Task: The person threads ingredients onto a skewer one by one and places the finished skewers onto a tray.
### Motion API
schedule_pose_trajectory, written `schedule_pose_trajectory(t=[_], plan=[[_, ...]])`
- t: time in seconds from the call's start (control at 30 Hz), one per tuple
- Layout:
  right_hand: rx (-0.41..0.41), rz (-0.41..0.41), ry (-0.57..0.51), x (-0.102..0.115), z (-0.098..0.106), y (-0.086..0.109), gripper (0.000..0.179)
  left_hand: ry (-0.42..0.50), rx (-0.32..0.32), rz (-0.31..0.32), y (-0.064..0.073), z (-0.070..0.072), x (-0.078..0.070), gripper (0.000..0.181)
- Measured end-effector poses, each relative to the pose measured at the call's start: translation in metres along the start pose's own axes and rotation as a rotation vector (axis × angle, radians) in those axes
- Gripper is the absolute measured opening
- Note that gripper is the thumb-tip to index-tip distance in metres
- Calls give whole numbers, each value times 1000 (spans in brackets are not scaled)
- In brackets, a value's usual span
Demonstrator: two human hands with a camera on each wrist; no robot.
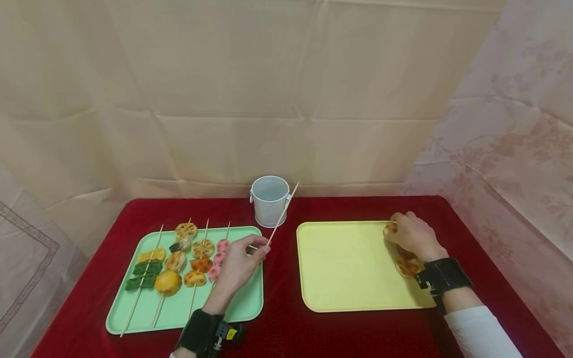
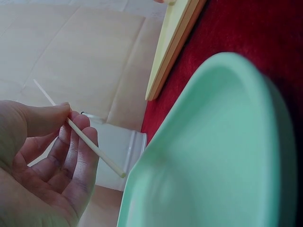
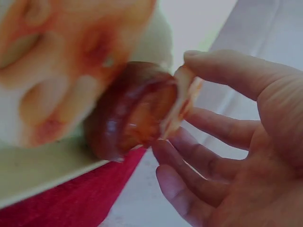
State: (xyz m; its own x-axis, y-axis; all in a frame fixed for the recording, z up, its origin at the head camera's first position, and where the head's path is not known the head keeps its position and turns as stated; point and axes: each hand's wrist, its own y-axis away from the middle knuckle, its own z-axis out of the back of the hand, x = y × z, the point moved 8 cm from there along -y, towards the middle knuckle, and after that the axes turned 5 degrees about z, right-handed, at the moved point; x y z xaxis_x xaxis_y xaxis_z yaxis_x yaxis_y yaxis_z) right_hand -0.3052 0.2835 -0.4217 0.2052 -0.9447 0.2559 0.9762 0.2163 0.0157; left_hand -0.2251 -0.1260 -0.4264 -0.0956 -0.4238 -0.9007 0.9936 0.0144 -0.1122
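Observation:
My left hand [image 1: 240, 261] pinches a bare wooden skewer [image 1: 284, 213] between thumb and fingers, above the right side of the green tray [image 1: 243, 309]. The stick slants up and away, its far end beside the white bucket [image 1: 268, 211]. In the left wrist view the skewer [image 2: 97, 150] carries no food. Over at the right side of the yellow tray [image 1: 344, 268], my right hand [image 1: 415, 237] grips a thin browned slice [image 3: 183, 97] by its edge, thumb against fingers. Next to that slice are a glossy brown piece [image 3: 111, 125] and a lotus root slice [image 1: 407, 267].
Loaded skewers lie on the green tray: green and yellow pieces [image 1: 147, 268], a yellow ball [image 1: 168, 282] with other pieces, lotus root [image 1: 203, 248] with orange pieces, and pink balls [image 1: 219, 258]. A red cloth [image 1: 282, 318] covers the table, with a beige curtain [image 1: 250, 124] behind.

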Motion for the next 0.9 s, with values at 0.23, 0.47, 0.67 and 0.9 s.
schedule_pose_trajectory(t=[0.23,0.47,0.67,0.9], plan=[[-137,37,-116,23,17,3,52,-14,9,3,0,-1,-1,10],[-227,31,-358,56,24,8,61,-14,30,11,1,-3,0,9],[-277,-11,-664,82,17,4,60,-8,32,5,2,-3,-1,9],[-256,-21,-1093,112,-8,-6,49,-7,34,5,2,-3,-1,9]])
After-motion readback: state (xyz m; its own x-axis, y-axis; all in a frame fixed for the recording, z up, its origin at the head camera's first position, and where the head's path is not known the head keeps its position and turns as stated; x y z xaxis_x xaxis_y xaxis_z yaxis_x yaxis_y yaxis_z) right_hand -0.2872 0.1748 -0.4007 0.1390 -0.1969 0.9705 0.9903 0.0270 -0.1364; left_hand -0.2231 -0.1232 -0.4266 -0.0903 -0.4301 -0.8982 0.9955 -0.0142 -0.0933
